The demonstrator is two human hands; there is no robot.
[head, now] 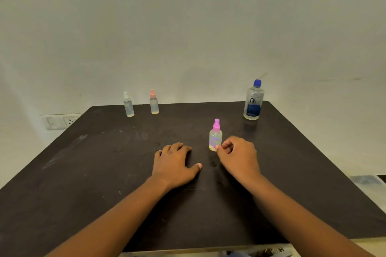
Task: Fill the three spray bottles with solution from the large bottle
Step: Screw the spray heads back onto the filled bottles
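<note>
Dark brown table [104,173], blue-capped large bottle [253,102], spray bottles topped purple [215,135], pink [154,102], white [128,105]

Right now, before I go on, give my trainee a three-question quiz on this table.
1. True or false: the large bottle has its blue cap on.
2. Which spray bottle stands nearest the hands? A) white-topped spray bottle B) salmon-topped spray bottle C) purple-topped spray bottle
3. Fill in: the left hand rests on the ____.

Key: 1 true. 2 C; it stands just left of the right hand, whose fingers are curled beside it; whether they touch it cannot be told. 3 table.
</note>
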